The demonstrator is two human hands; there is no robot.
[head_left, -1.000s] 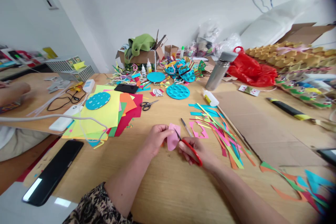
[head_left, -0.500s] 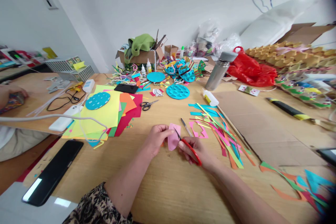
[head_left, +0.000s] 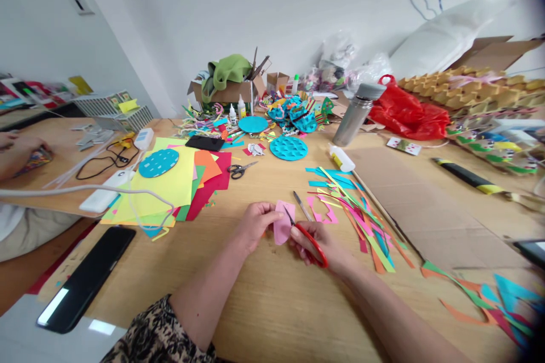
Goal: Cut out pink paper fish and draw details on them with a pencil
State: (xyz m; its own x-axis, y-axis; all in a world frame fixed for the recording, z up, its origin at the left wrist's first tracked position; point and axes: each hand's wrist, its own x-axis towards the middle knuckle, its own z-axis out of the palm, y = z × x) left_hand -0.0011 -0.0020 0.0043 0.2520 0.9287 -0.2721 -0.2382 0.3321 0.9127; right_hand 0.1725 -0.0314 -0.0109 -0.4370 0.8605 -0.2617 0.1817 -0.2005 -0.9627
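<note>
Between thumb and fingers, my left hand (head_left: 259,223) grips a small piece of pink paper (head_left: 281,231) above the wooden table. My right hand (head_left: 314,243) is closed round the red handles of a pair of scissors (head_left: 314,241). Their dark blades lie across the upper part of the paper, pointing up and left; whether they are cutting into it I cannot tell. Just beyond my right hand lies a pen-like tool (head_left: 302,205), and beside it are cut pink paper scraps (head_left: 326,210).
Colourful paper strips (head_left: 366,215) and a cardboard sheet (head_left: 430,210) lie to the right. Black scissors (head_left: 242,169), a glue bottle (head_left: 341,159) and a steel flask (head_left: 357,114) stand or lie farther back. Stacked coloured paper (head_left: 170,193) and a phone (head_left: 87,278) are left. Another person's hand (head_left: 25,150) shows far left.
The pink paper and the scissors have shifted very slightly right, with both hands keeping their hold. At the far left, the other person's hands have moved further into view.
</note>
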